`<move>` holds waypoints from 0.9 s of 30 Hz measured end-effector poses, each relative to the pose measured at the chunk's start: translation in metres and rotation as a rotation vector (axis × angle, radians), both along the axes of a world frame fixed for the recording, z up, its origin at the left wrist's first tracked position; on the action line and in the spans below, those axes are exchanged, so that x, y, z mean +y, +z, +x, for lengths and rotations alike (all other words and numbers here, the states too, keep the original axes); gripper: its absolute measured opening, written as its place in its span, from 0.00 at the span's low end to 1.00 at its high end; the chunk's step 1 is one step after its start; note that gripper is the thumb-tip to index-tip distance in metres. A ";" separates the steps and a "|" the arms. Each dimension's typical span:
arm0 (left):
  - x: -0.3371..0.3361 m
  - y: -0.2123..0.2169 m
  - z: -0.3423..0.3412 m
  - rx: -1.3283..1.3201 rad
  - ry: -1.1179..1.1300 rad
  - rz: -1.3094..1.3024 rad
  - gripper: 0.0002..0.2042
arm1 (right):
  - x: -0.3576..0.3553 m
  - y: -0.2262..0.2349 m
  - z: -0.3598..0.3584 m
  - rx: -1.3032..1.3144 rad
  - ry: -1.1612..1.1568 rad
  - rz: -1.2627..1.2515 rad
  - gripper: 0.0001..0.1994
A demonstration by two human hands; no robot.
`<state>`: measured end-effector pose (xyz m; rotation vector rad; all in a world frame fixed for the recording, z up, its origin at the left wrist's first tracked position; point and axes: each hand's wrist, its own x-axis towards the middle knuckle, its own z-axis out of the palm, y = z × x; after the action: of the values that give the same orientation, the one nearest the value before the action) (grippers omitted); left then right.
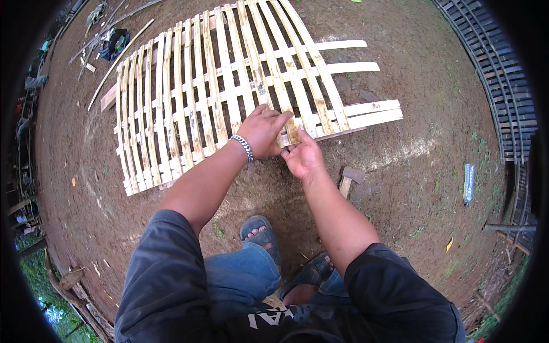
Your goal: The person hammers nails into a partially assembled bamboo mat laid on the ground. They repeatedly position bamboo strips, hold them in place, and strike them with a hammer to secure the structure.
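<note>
- Two bare hands meet at the near edge of the slatted panel (228,83), side by side just in front of the person.
- The left grip (265,132) comes down over the slats from above, fingers curled against the wood; its palm side is hidden from me, so I can't tell how tightly it closes.
- The right grip (305,157), just beside it, is turned palm up and pinches the panel's edge, thumb above and fingers tucked under.
- The panel spreads beyond both grips and well out to their left, pale strips running away from the person over crosspieces whose ends stick out to the right.
- A chain bracelet (244,147) circles the wrist behind the left grip.
- Near the right grip, toward the person, a grey-headed tool (353,175) lies on the dirt ground (412,200), partly covered by the forearm.
- Well to the right of the grips I see a clear plastic bottle (469,184).
- Far beyond them, leftward, sits a dark bundle (114,44).
</note>
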<state>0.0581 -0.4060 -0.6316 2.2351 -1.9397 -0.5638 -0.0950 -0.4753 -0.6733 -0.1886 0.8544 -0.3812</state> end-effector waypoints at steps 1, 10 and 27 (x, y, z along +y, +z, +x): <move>0.000 0.002 0.001 -0.001 -0.015 0.028 0.48 | 0.001 -0.002 -0.001 0.006 0.005 0.004 0.24; 0.014 -0.016 -0.012 -0.087 -0.022 0.032 0.44 | 0.033 0.010 -0.079 0.333 0.268 -0.432 0.24; -0.033 -0.024 -0.010 -0.108 -0.197 0.175 0.54 | 0.050 -0.023 -0.244 1.221 0.733 -0.857 0.23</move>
<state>0.0478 -0.4386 -0.6554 2.2303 -2.2640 -0.6747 -0.3393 -0.4251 -0.6966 -1.6000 1.6684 0.1471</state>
